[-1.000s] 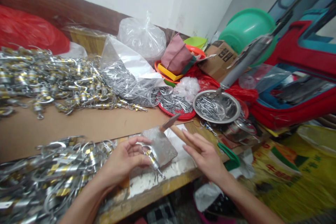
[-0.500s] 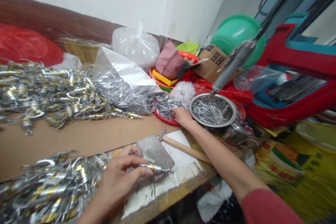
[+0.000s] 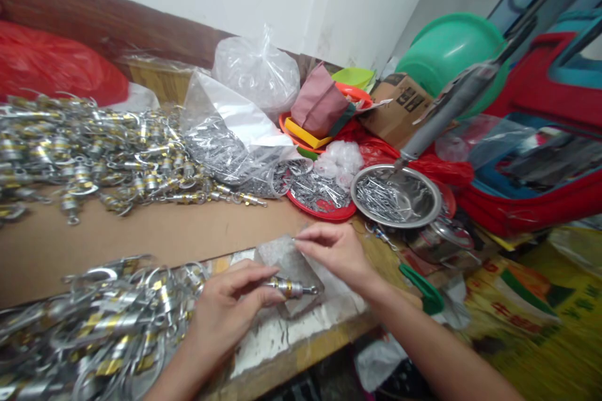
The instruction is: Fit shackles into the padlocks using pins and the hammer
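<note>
My left hand (image 3: pixel 237 307) is closed around a silver cylindrical metal fitting (image 3: pixel 290 288) with gold-coloured bands. It holds the fitting level over a grey metal block (image 3: pixel 282 252), with the fitting's narrow looped end pointing right. Thumb and fingertips of my right hand (image 3: pixel 336 254) are pinched together above the block's right side. A tiny metal piece barely shows at their tips; its exact shape is too small to tell. The hammer is hidden behind my right hand and forearm. Similar fittings (image 3: pixel 117 326) with curved hooks lie heaped beside my left forearm.
A larger heap of fittings (image 3: pixel 94 156) covers the back left. Behind the block are a clear bag of metal pieces (image 3: pixel 226 156), a red tray (image 3: pixel 345 213) of small pins and a steel bowl (image 3: pixel 435 203) of pins. A grey-handled tool (image 3: pixel 446 106) leans over the bowl.
My right hand has left the red tray and come toward me, over the block near the fitting. My left hand keeps its hold. The view has shifted slightly.
</note>
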`<state>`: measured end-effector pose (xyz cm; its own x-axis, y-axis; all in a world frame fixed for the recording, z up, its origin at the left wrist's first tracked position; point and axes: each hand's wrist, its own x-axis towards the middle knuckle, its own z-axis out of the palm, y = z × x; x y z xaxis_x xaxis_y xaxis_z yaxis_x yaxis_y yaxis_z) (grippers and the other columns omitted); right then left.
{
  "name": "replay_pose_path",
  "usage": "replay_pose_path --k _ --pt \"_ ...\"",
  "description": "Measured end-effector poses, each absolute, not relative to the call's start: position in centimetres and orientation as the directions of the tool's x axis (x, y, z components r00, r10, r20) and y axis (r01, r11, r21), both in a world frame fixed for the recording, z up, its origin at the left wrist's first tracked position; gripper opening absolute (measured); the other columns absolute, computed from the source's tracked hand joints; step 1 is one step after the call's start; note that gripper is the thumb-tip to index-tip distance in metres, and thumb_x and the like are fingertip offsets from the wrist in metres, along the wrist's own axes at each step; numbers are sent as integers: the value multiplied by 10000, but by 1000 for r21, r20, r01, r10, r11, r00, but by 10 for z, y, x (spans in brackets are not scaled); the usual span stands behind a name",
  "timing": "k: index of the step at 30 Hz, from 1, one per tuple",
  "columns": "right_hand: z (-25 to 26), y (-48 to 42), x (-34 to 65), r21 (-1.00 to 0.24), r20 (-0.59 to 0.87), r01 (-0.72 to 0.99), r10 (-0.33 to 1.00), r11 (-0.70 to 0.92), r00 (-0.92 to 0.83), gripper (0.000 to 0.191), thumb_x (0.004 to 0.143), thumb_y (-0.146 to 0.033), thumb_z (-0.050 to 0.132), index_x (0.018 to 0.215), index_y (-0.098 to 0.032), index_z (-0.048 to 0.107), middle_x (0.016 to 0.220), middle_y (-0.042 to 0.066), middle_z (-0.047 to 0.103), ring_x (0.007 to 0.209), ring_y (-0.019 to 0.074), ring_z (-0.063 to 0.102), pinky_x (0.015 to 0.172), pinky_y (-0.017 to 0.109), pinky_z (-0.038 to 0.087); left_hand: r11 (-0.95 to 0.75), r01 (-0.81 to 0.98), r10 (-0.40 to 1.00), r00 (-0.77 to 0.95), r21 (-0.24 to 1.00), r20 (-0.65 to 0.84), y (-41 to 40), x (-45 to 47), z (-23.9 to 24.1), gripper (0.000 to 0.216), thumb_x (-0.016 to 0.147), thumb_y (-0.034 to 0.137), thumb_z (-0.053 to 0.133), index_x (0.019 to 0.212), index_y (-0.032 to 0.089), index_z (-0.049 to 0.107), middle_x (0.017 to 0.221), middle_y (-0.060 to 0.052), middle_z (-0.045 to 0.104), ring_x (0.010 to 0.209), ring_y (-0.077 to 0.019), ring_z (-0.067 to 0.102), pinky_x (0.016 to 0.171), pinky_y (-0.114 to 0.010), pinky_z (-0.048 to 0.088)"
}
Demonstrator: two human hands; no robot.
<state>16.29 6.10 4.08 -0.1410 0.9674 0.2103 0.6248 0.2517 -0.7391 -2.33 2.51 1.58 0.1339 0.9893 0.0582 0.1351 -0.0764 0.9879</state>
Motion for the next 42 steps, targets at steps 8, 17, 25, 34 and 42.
replay_pose_path --k 8,17,25,34,42 --pt "33 18 137 -923 311 180 935 339 -169 42 659 -156 686 688 -175 711 701 44 702 678 162 644 667 280 517 -139 198 986 114 970 118 23 -23 20 221 573 191 716 782 249 752 676 -10 713 646 -177 630 606 -247 492" --pt "19 5 143 -531 716 394 646 750 -265 293 718 -97 635 1003 -155 607 897 96 662 840 171 624 732 285 529 -85 -5 983 165 996 84 22 -27 20 131 608 150 704 653 263 752 636 6 671 637 -144 606 598 -214 466" --pt "33 2 165 -35 730 426 314 904 -607 208 843 -92 449 972 -102 612 903 120 677 1004 200 584 773 293 533 -143 206 962 260 968 86 15 -26 41 66 667 257 675 642 245 736 672 -8 683 662 -162 614 638 -235 460" --pt "30 -7 160 -293 765 445 486 846 -422 227 810 -107 505 968 -192 646 897 84 676 789 132 643 668 213 528 -157 293 935 353 943 46 9 -28 49 164 740 320 588 628 246 682 781 0 688 765 -175 618 700 -226 436" --pt "33 -18 155 -528 699 382 644 758 -311 175 788 -118 556 872 -192 691 863 83 678 721 126 660 634 179 540 -86 255 944 331 963 -3 0 -26 44 177 743 343 579 633 239 671 748 8 689 735 -172 607 660 -204 440"
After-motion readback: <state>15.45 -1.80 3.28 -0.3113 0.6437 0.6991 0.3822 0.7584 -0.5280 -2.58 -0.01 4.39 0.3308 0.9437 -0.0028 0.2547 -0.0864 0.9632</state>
